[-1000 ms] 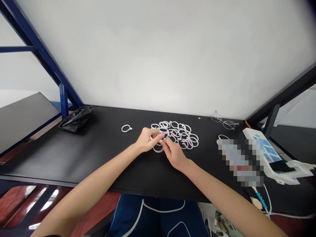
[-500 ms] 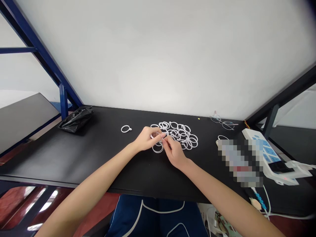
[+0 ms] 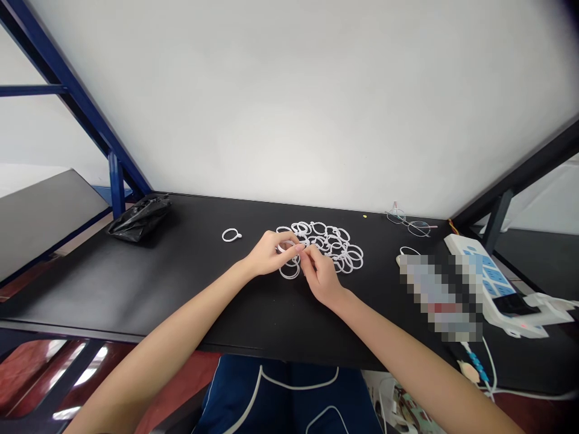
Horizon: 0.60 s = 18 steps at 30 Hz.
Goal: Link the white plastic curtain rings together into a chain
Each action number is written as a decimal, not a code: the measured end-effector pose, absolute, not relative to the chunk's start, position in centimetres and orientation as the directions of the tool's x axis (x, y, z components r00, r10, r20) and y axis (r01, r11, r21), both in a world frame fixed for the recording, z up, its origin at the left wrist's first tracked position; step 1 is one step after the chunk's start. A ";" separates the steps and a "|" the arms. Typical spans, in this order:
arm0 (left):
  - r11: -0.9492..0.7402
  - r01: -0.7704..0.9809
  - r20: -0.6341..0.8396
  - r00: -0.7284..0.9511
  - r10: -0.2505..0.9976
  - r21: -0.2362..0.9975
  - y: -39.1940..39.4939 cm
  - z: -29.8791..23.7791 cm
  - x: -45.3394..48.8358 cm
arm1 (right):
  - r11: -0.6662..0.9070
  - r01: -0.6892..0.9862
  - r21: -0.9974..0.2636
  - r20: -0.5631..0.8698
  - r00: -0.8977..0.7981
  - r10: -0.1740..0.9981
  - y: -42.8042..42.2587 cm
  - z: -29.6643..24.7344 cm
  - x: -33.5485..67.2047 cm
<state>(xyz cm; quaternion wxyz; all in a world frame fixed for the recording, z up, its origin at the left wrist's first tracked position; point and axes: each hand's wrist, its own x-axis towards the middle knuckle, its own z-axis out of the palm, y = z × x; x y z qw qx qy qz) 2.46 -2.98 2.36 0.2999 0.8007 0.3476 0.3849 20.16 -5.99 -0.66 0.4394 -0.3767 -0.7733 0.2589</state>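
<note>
L hand (image 3: pixel 270 253): mostly closed, fingers curled, thumb fwd; has a white ring (image 3: pixel 281 249) betw. thumb + fingers, over near L edge of the pile.
R hand (image 3: pixel 322 280): fingers curled in, thumb + index tips bunched right by L thumb tip; can't tell if they pinch part of the ring, too small + partly hidden.
Ring pile (image 3: pixel 335 246): many white rings w/ small tabs, overlapping, mid table, just beyond + to R of the hands; a few lie under/near side of L hand.
Lone ring (image 3: pixel 231 241): flat on table, L of pile, apart from it, tab pointing R.
Table (image 3: pixel 113 283): black top, far edge along a pale wall (image 3: pixel 289 120).
Bag (image 3: pixel 141 218): black, crumpled plastic, far L, by a blue post (image 3: pixel 116 184).
Glasses (image 3: pixel 406 222): thin frame, far R, near the wall.
Yellow bit (image 3: pixel 364 216): tiny, far side, L of glasses.
Power strip (image 3: pixel 474 265): white w/ blue sockets, R end, black + white plugs in near end.
Pixelated item (image 3: pixel 434 295): L of strip, can't ID; white cable (image 3: pixel 494 367) w/ blue beads at near end.
</note>
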 end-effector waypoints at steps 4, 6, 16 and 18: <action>-0.586 0.327 0.401 0.484 0.778 0.741 -3.1 2.5 2.5 | 0.573 0.341 -0.745 0.475 -0.330 0.815 -6.0 -0.6 20.1; -0.600 0.322 0.408 0.498 0.765 0.732 -3.1 2.6 2.5 | 0.568 0.344 -0.747 0.470 -0.330 0.818 -6.0 -0.7 20.1; -0.583 0.391 0.425 0.421 0.801 0.713 -3.2 2.7 2.9 | 0.569 0.347 -0.745 0.512 -0.249 0.822 -6.1 -0.1 19.9; -0.568 0.418 0.444 0.360 0.820 0.709 -3.2 2.6 2.9 | 0.582 0.356 -0.731 0.542 -0.215 0.813 -6.1 0.1 19.7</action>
